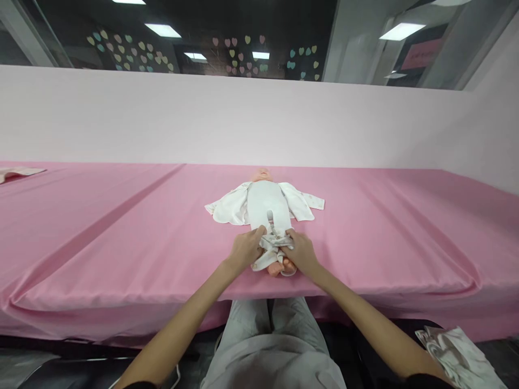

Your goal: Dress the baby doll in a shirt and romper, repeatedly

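Head view. The doll [265, 201] lies on its back at the centre of the frame, on a pink sheet [121, 232] that covers the table. Its head points toward the upper edge of the frame; its feet [275, 268] point toward the lower edge and are bare. A white jacket [234, 208] lies open around the trunk, with one side spread toward the left of the frame and the other toward the right.

White trousers [265, 260] are bunched around the lower legs, just below the centre of the frame. The left hand [248, 247] is clamped on the left side of the bunched cloth, with the thumb uppermost. The right hand [300, 251] is clamped on the right side of the same cloth. The hands are near each other but apart, with the cloth between them. The fingertips are partly hidden by the folds. The feet project below the cloth, between the hands.

At the bottom centre are the person's grey trouser legs [251, 319]. At the lower right, a crumpled white cloth [466, 356] lies beside the right forearm. At the left edge, a pale cloth [20, 172] lies on the sheet. A white wall [203, 119] crosses the upper part of the frame. Above it, a window [275, 24] carries heart stickers [240, 56] in several colours.
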`<state>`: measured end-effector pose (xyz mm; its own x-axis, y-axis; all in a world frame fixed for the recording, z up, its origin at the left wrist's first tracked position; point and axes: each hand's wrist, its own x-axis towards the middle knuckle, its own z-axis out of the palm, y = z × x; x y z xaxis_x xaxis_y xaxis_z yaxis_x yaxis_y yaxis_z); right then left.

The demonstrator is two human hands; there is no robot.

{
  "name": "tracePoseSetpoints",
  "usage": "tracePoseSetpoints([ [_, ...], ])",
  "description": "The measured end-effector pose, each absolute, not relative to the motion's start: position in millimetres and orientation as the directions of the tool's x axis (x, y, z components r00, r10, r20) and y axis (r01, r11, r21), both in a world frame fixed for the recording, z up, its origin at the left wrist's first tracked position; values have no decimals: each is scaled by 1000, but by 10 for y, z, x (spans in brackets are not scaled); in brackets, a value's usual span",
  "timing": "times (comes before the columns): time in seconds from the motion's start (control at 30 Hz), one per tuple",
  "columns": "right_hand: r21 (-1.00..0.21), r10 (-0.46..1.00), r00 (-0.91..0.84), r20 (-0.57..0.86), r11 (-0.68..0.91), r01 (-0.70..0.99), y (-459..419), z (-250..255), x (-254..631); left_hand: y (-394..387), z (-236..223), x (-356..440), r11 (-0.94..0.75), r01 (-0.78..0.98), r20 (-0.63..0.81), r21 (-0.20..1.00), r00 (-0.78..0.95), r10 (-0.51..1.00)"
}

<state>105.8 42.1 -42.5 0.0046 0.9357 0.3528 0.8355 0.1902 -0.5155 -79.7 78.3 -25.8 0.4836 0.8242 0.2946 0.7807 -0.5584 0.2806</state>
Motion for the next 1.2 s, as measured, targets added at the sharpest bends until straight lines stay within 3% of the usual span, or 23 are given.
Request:
tracePoseSetpoints([
  [0.07, -488, 921, -5, 390, 212, 847, 326, -456, 1006, 606, -218, -840, -533, 726, 299, 434, 442, 846],
  [0.13, -559, 922, -33, 386, 262, 786, 206, -476, 1019, 416, -212, -875, -540, 632, 300, 556, 454, 839],
  [0.27, -637, 915, -87, 395, 341, 691, -49, -532, 1084, 135, -345, -842, -548, 563, 352, 619, 424, 834],
  [0.4, -663, 902, 65, 427, 263, 701, -197, -640, 987, 61, -519, -735, -511, 471, 399, 719, 322, 858],
  [0.53, -579, 786, 138, 603, 312, 754, -265, -726, 847, -11, -613, -721, -554, 517, 483, 653, 281, 830],
  [0.73, -258, 557, -105, 824, 533, 805, -417, -776, 778, -230, -795, -862, -640, 592, 650, 489, 242, 721],
  [0.87, -269, 563, -93, 821, 526, 807, -563, -883, 696, -343, -879, -913, -672, 558, 663, 486, 266, 700],
  [1.0, -329, 636, -89, 766, 507, 797, -741, -925, 669, -481, -851, -955, -720, 500, 592, 481, 420, 688],
  [1.2, -301, 788, -335, 517, 533, 791, -1092, -790, 817, -794, -673, -1180, -563, 499, 258, 658, 554, 792],
])
